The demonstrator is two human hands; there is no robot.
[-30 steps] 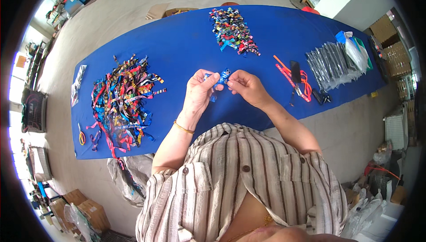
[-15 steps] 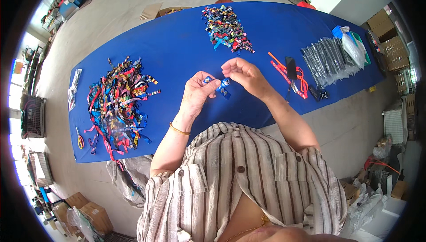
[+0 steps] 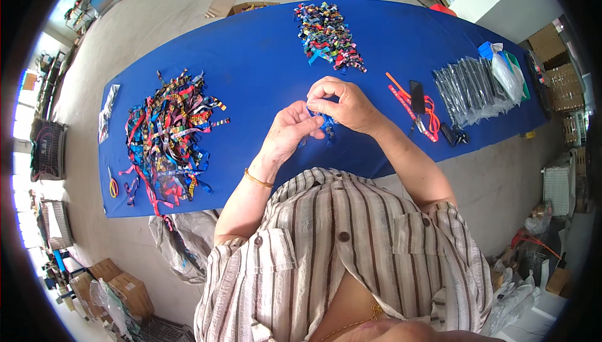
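A short blue patterned ribbon [image 3: 329, 132] hangs between my two hands above the near side of the table, partly hidden by the fingers. My left hand [image 3: 291, 131] pinches it between thumb and fingers. From the right, my right hand [image 3: 343, 106] meets the left fingertips, its thumb and curled fingers closed on the ribbon's upper part. To the left lies a large loose heap of colourful patterned ribbons [image 3: 172, 135]. Beyond my hands, a pile of short, looped or knotted ribbon pieces [image 3: 329, 36] lies near the far edge.
The blue-covered table [image 3: 251, 47] carries yellow-handled scissors [image 3: 113, 187] at its left end. To the right are a dark phone [image 3: 416, 96], an orange-red lanyard [image 3: 433, 119] and clear-wrapped black packets [image 3: 471, 89]. A grey plastic bag [image 3: 182, 245] hangs below the front edge.
My right hand has come down and left to meet my left hand, its fingers closing on the ribbon. The ribbon is now more covered. The whole view has shifted slightly.
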